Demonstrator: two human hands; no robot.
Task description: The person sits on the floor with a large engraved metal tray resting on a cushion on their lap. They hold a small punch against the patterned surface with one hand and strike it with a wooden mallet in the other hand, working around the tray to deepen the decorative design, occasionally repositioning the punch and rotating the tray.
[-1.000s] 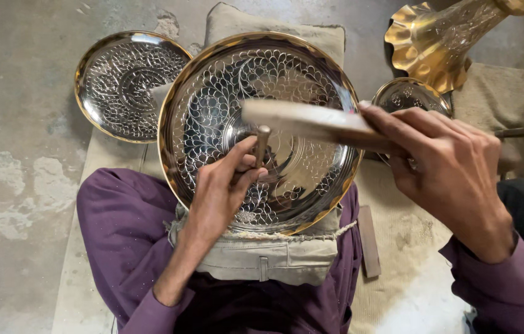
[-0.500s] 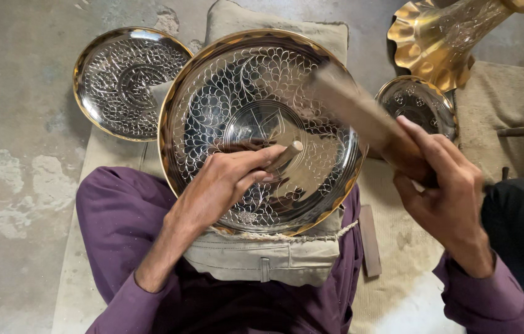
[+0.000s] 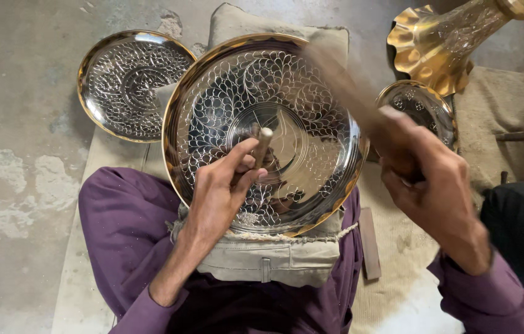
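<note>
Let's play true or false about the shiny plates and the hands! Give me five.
1. The left hand holds a thin punch against the big plate. True.
2. The right hand is empty. False: it grips a wooden mallet, blurred in the picture.
3. The big plate is plain and smooth. False: it is covered in a leafy, scale-like pattern.
4. A second patterned plate lies on the floor to the left of the big one. True.
5. The golden vase is in the bottom left corner. False: it is at the top right.
</note>
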